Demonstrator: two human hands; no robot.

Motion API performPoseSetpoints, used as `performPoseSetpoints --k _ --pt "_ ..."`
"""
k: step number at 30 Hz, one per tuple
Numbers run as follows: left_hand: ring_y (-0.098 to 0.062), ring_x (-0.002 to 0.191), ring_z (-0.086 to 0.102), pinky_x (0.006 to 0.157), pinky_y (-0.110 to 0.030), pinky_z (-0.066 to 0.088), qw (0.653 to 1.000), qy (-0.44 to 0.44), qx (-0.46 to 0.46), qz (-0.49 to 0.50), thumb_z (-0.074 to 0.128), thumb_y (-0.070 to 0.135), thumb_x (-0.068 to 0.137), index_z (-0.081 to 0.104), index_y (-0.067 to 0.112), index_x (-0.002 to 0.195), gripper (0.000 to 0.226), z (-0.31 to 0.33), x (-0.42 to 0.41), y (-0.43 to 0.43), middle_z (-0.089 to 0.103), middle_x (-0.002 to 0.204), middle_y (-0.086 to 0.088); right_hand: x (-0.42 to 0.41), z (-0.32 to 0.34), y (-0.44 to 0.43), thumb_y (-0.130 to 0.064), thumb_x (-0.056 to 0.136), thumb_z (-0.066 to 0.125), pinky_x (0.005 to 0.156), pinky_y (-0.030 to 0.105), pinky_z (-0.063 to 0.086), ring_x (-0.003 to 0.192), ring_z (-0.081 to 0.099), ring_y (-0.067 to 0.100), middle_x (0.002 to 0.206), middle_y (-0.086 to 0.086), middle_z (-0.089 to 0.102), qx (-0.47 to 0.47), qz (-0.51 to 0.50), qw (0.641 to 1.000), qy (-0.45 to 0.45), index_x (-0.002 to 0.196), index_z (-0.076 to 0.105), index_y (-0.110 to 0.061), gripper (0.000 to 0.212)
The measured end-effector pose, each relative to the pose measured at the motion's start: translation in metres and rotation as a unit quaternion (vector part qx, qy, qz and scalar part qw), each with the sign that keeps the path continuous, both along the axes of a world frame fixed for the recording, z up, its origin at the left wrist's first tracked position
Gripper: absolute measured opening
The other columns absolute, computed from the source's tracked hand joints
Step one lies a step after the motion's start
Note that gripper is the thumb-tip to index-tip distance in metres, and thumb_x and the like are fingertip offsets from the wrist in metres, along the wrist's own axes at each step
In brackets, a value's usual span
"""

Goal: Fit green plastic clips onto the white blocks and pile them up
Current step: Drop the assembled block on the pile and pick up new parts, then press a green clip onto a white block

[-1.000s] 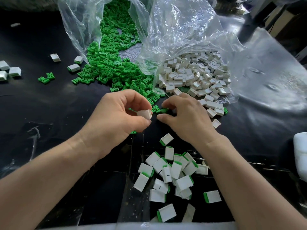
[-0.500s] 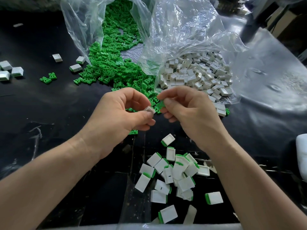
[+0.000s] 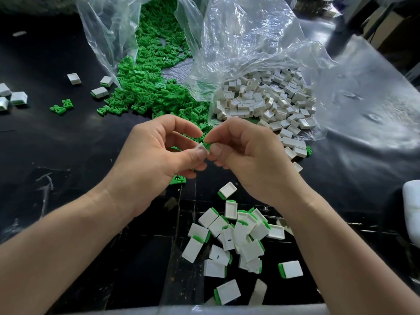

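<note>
- Far left on the black worktop point(image 3: 68, 144), a few stray white pieces point(image 3: 19, 97) lie well apart from the work and need no attention.
- Far, left of centre, the loose green clips point(image 3: 147, 87) spill out of a clear bag point(image 3: 106, 37).
- The left hand point(image 3: 156, 160) pinches a white block point(image 3: 201, 148) between thumb and forefinger, above the worktop. It should hold the block steady with the open end facing right.
- Touching that block, a sliver of green clip point(image 3: 207, 144) shows; the rest is hidden by fingertips.
- The right hand point(image 3: 245, 160) pinches the clip, its other fingers curled under. My judgement is to square the clip to the block's end before pressing and push straight until it seats flush. Pushed in tilted, it would likely jam.
- Near, right of centre, the finished pile point(image 3: 236, 233) is where the fitted piece should drop.
- Far right, unfitted white blocks point(image 3: 268, 103) wait at the mouth of a second bag point(image 3: 250, 42).
</note>
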State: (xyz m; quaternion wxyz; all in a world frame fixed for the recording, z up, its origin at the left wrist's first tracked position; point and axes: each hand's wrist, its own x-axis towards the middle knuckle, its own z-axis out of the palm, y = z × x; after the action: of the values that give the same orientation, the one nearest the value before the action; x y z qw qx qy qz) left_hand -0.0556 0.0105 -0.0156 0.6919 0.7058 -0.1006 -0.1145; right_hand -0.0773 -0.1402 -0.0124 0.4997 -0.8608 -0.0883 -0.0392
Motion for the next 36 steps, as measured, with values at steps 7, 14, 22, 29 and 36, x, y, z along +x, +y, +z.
performPoseSetpoints --k 7,14,22,29,36 --pt "-0.010 0.055 0.066 0.049 -0.019 0.052 1.000 -0.017 0.013 0.004 0.070 0.017 0.057 0.061 0.018 0.080 0.025 0.002 0.001 0.003 0.067 0.061 0.004 0.001 -0.002 0.002 -0.018 0.090 0.054 0.060 0.022 0.049 0.059 0.057 0.004 0.062 -0.008 0.062 0.013 -0.012 0.997 0.071 0.073 0.057 -0.029 0.020" --pt "-0.008 0.052 0.065 0.046 -0.017 0.049 0.999 -0.025 0.041 -0.008 0.073 0.002 0.066 0.061 0.019 0.084 0.027 0.005 0.001 0.004 0.067 0.060 0.004 -0.002 0.006 -0.001 -0.019 0.091 0.051 0.067 0.035 0.045 0.068 0.056 0.012 0.067 -0.006 0.061 -0.110 0.023 0.993 0.038 0.076 0.057 -0.021 0.016" --pt "-0.014 0.053 0.065 0.050 -0.022 0.054 0.988 -0.075 0.119 -0.067 0.075 -0.002 0.066 0.061 0.028 0.092 0.042 0.007 0.001 0.008 0.068 0.064 -0.003 -0.007 0.010 0.002 -0.014 0.091 0.049 0.065 0.040 0.039 0.068 0.048 0.023 0.064 -0.002 0.052 -0.242 0.088 0.966 -0.013 0.077 0.053 -0.010 0.015" --pt "-0.014 0.054 0.065 0.052 -0.020 0.054 0.988 -0.094 0.090 -0.079 0.076 0.012 0.058 0.061 0.030 0.095 0.044 0.012 0.001 0.009 0.068 0.065 -0.003 -0.009 0.010 0.002 -0.016 0.090 0.052 0.059 0.036 0.040 0.063 0.047 0.019 0.065 -0.001 0.055 -0.221 0.065 0.973 -0.021 0.080 0.058 -0.011 0.014" --pt "-0.003 0.059 0.063 0.059 -0.015 0.052 0.997 -0.059 -0.041 -0.036 0.072 0.029 0.047 0.063 0.025 0.090 0.044 0.012 0.001 0.005 0.067 0.064 0.008 -0.004 0.011 0.001 -0.061 0.067 0.037 0.057 0.022 0.046 0.062 0.056 0.011 0.071 0.000 0.064 0.245 0.040 0.937 0.246 0.080 0.061 -0.013 0.055"
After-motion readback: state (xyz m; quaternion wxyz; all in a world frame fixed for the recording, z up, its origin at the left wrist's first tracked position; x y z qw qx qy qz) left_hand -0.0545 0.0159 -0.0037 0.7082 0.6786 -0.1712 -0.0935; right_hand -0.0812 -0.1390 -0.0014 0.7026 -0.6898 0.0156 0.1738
